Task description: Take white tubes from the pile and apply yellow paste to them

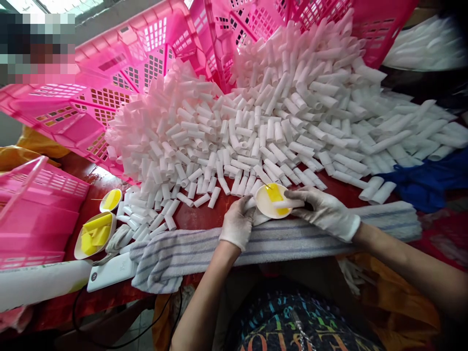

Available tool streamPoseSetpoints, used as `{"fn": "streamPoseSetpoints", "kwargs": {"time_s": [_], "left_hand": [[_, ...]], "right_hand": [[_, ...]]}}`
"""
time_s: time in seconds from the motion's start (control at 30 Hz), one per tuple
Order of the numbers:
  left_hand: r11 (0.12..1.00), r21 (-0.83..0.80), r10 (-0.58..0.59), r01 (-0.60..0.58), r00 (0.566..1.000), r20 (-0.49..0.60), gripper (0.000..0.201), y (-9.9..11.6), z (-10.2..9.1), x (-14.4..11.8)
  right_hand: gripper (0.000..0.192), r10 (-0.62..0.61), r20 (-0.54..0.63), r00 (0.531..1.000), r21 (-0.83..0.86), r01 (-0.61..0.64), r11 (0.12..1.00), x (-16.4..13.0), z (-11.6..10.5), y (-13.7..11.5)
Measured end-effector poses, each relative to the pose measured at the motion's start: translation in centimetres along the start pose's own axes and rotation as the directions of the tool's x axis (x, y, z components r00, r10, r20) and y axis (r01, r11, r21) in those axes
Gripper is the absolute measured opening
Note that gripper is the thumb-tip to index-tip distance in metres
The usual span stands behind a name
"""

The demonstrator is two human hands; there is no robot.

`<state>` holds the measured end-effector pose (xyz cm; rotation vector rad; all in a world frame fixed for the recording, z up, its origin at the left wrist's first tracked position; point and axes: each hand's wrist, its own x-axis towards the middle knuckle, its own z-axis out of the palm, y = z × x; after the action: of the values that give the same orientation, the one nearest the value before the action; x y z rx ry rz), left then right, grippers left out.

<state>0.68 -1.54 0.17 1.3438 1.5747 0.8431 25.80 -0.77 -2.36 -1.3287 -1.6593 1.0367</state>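
Both my hands wear white gloves and meet at a small white bowl (pixel 263 204) holding a yellow sponge, on the red table's near edge. My left hand (pixel 237 223) grips the bowl's left rim. My right hand (pixel 321 210) holds a short white paper tube (pixel 288 204) laid across the yellow sponge. Behind the bowl a large heap of white paper tubes (pixel 256 122) spills across the table.
A striped towel (pixel 226 243) runs along the table's front edge. Two more bowls with yellow sponges (pixel 95 234) and a white phone (pixel 109 273) lie at the left. Pink plastic baskets (pixel 120 73) lean behind the heap; another pink basket (pixel 32 214) stands far left. Blue cloth (pixel 431 180) lies right.
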Motion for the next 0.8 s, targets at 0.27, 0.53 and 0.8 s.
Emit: {"fn": "streamPoseSetpoints", "kwargs": {"time_s": [0.27, 0.53, 0.8], "left_hand": [[0.998, -0.063, -0.026, 0.024, 0.999, -0.039, 0.036, 0.9, -0.3, -0.7], [0.987, -0.158, 0.042, -0.039, 0.999, 0.011, 0.033, 1.6, -0.4, -1.6], [0.965, -0.149, 0.224, -0.214, 0.973, 0.048, 0.029, 3.3, -0.7, -3.0]], "right_hand": [[0.030, 0.097, -0.039, 0.994, 0.063, -0.095, 0.994, -0.4, 0.6, -2.0], [0.053, 0.313, -0.039, 0.949, 0.307, -0.287, 0.907, -1.1, -0.1, -6.0], [0.053, 0.229, 0.057, 0.972, 0.175, -0.236, 0.956, 0.7, 0.0, -5.9]]}}
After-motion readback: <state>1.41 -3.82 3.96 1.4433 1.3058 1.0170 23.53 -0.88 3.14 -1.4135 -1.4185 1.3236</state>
